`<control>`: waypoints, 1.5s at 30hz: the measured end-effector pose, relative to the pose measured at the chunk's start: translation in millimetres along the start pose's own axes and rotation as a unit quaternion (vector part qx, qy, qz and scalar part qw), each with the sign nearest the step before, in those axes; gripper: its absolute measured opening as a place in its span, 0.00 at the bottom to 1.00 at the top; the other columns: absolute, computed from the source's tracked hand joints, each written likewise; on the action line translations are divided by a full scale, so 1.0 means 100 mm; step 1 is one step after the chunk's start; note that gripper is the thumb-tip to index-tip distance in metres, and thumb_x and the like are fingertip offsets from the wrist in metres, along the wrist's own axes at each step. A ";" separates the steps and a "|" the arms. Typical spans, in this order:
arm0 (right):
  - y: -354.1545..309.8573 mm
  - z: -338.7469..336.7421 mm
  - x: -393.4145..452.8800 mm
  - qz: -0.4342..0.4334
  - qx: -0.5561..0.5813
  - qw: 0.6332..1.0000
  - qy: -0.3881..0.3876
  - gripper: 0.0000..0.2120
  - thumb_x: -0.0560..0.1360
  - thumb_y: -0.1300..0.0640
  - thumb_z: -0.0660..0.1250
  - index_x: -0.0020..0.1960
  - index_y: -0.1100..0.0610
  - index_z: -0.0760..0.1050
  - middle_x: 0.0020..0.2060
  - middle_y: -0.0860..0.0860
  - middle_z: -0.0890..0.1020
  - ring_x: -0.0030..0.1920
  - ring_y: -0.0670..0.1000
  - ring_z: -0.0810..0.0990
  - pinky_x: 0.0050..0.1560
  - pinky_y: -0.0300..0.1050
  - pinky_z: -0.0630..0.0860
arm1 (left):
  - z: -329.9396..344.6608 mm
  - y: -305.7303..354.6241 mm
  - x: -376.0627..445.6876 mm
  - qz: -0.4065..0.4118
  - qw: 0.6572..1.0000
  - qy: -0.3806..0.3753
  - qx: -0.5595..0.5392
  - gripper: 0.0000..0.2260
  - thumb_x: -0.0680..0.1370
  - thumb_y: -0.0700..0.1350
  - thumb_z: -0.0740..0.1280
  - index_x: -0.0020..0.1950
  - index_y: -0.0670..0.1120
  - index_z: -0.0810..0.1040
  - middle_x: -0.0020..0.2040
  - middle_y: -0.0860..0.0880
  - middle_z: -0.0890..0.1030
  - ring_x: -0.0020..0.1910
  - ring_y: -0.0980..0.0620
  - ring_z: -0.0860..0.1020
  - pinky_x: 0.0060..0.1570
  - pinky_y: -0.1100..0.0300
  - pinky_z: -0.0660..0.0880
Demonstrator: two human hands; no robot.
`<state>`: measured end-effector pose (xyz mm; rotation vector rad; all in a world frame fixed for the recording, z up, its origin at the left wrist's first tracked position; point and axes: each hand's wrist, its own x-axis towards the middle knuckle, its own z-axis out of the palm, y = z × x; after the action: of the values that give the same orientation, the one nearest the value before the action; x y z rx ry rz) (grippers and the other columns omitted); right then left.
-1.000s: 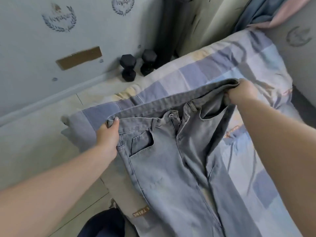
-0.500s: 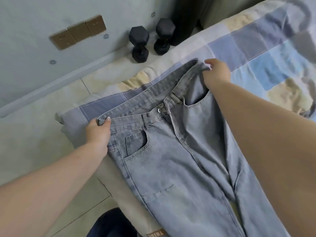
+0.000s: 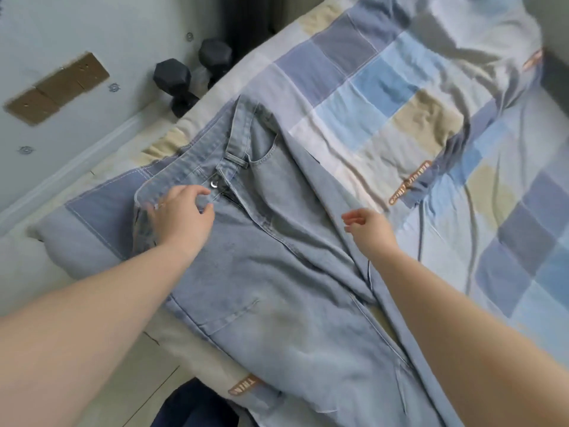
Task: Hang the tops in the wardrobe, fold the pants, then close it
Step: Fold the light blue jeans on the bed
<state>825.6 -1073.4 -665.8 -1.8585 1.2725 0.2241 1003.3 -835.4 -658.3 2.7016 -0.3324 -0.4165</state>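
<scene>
A pair of light blue jeans [image 3: 277,288] lies front-up on the bed, its waistband toward the wall and its legs running to the lower right. My left hand [image 3: 181,217] rests on the jeans at the left end of the waistband, just left of the metal button, with its fingers spread and relaxed. My right hand [image 3: 369,229] hovers over the jeans' right edge with loosely curled fingers and holds nothing. The wardrobe and the tops are out of view.
The bed is covered by a patchwork quilt [image 3: 400,87] in blue, grey and beige, rumpled at the right. Two black dumbbells [image 3: 184,81] stand on the floor by the wall, beyond the bed's corner. A dark blue item [image 3: 191,405] lies on the floor below the bed edge.
Both hands have let go of the waistband. The jeans now lie flat on the bed. My right hand has drawn back toward me, and my left hand has shifted right onto the waistband.
</scene>
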 end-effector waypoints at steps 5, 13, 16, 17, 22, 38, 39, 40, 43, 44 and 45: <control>1.32 -0.35 -0.45 0.081 0.049 0.995 0.016 0.13 0.74 0.67 0.57 0.45 0.51 0.76 0.45 0.51 0.81 0.49 0.53 0.81 0.51 0.48 0.77 | 0.74 0.58 -0.69 0.110 0.991 -0.077 -0.013 0.11 0.75 0.41 0.67 0.57 0.46 0.79 0.58 0.45 0.79 0.62 0.43 0.73 0.64 0.51 0.62; 3.29 -0.20 -1.15 0.234 0.182 0.954 0.035 0.10 0.75 0.65 0.62 0.48 0.51 0.77 0.50 0.53 0.84 0.53 0.53 0.80 0.56 0.48 0.74 | 2.18 1.29 -1.95 0.097 0.950 -0.280 -0.096 0.05 0.76 0.39 0.67 0.51 0.43 0.79 0.49 0.47 0.82 0.49 0.49 0.78 0.50 0.64 0.69; 3.85 -0.10 -1.42 0.333 0.316 0.886 0.071 0.08 0.77 0.63 0.62 0.54 0.56 0.74 0.41 0.52 0.80 0.45 0.53 0.78 0.46 0.46 0.74 | 2.71 1.43 -2.30 0.045 0.938 -0.323 -0.118 0.04 0.76 0.40 0.67 0.50 0.45 0.77 0.48 0.46 0.80 0.49 0.50 0.78 0.53 0.61 0.73; 3.97 -0.06 -1.47 0.366 0.370 0.849 0.092 0.09 0.78 0.62 0.62 0.57 0.56 0.72 0.37 0.51 0.77 0.42 0.51 0.76 0.43 0.44 0.72 | 2.83 1.48 -2.37 0.012 0.935 -0.327 -0.138 0.03 0.77 0.40 0.67 0.49 0.46 0.75 0.47 0.47 0.79 0.48 0.49 0.79 0.53 0.57 0.75; 4.41 0.08 -1.48 0.422 0.647 0.561 0.299 0.26 0.78 0.60 0.64 0.72 0.55 0.57 0.52 0.53 0.76 0.53 0.52 0.78 0.52 0.45 0.74 | 3.36 1.69 -2.63 -0.151 0.883 -0.335 -0.294 0.07 0.80 0.42 0.63 0.56 0.45 0.69 0.52 0.46 0.78 0.49 0.52 0.78 0.44 0.58 0.76; 4.71 -1.87 -0.51 0.178 0.460 0.666 0.560 0.14 0.70 0.59 0.68 0.40 0.47 0.63 0.46 0.52 0.76 0.46 0.62 0.80 0.51 0.58 0.77 | 3.63 3.19 -2.38 0.052 0.907 -0.211 -0.361 0.12 0.71 0.54 0.69 0.45 0.48 0.73 0.47 0.47 0.80 0.49 0.48 0.81 0.55 0.47 0.78; 4.70 -2.02 -0.37 0.155 0.448 0.694 0.542 0.13 0.71 0.59 0.68 0.42 0.47 0.64 0.45 0.48 0.75 0.47 0.60 0.80 0.52 0.58 0.77 | 3.65 3.30 -2.37 0.075 0.903 -0.231 -0.354 0.13 0.73 0.53 0.68 0.50 0.47 0.73 0.49 0.49 0.80 0.50 0.49 0.80 0.56 0.48 0.77; 4.68 -2.14 -0.25 0.142 0.448 0.718 0.513 0.11 0.73 0.59 0.68 0.46 0.47 0.66 0.44 0.46 0.73 0.46 0.56 0.81 0.53 0.56 0.78 | 3.69 3.37 -2.39 0.096 0.898 -0.264 -0.338 0.16 0.75 0.53 0.68 0.59 0.48 0.71 0.53 0.50 0.78 0.53 0.52 0.78 0.56 0.50 0.76; 4.71 -2.22 -0.03 0.142 0.408 0.808 0.400 0.23 0.75 0.57 0.66 0.68 0.52 0.63 0.54 0.48 0.73 0.48 0.51 0.76 0.58 0.50 0.75 | 3.82 3.38 -2.58 0.180 0.896 -0.328 -0.240 0.32 0.75 0.53 0.69 0.75 0.51 0.59 0.64 0.50 0.72 0.62 0.54 0.72 0.61 0.56 0.70; 4.76 -2.17 -0.04 0.149 0.368 0.840 0.369 0.26 0.75 0.56 0.66 0.70 0.53 0.62 0.57 0.50 0.73 0.50 0.52 0.75 0.58 0.48 0.73 | 3.88 3.28 -2.68 0.220 0.893 -0.345 -0.186 0.32 0.75 0.51 0.71 0.75 0.50 0.60 0.66 0.49 0.71 0.65 0.53 0.71 0.63 0.58 0.67; 4.83 -2.05 -0.06 0.151 0.323 0.869 0.343 0.25 0.75 0.57 0.66 0.71 0.54 0.64 0.59 0.52 0.73 0.52 0.53 0.76 0.58 0.47 0.72 | 3.97 3.12 -2.76 0.265 0.887 -0.363 -0.109 0.33 0.74 0.50 0.72 0.75 0.50 0.60 0.69 0.49 0.69 0.68 0.51 0.68 0.66 0.59 0.64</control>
<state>359.5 -1276.0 -796.3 -1.1582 1.8257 -0.6948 561.9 -1170.3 -815.0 2.0126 -1.1140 -1.1921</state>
